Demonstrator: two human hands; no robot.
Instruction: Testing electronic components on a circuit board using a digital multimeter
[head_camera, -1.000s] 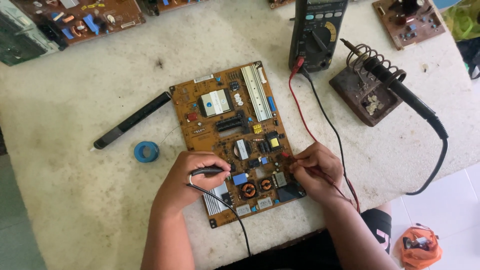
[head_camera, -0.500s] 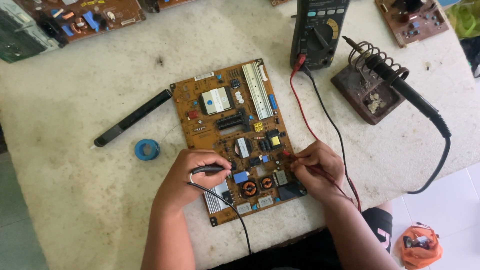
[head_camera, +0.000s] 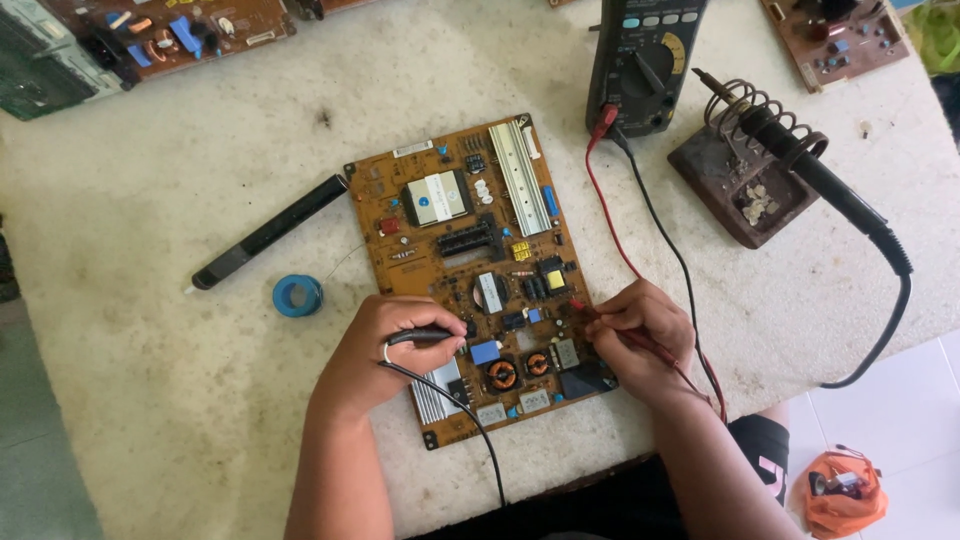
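Observation:
An orange-brown circuit board (head_camera: 470, 230) lies flat on the worn white table (head_camera: 180, 400), turned slightly. My left hand (head_camera: 385, 350) grips a black test probe (head_camera: 425, 337) whose tip rests on the board's lower left part. My right hand (head_camera: 640, 330) pinches a red test probe (head_camera: 580, 306) against the board's right edge. Red and black leads run from both hands up to a dark multimeter (head_camera: 645, 60) at the table's far side.
A soldering iron (head_camera: 830, 185) rests in a coil stand on a rusty base (head_camera: 745, 195) at the right. A black pen-shaped tool (head_camera: 270, 232) and a blue solder spool (head_camera: 298, 296) lie left of the board. More circuit boards (head_camera: 170, 30) sit along the far edge.
Both hands stay on the board with their probes; only the view has shifted slightly.

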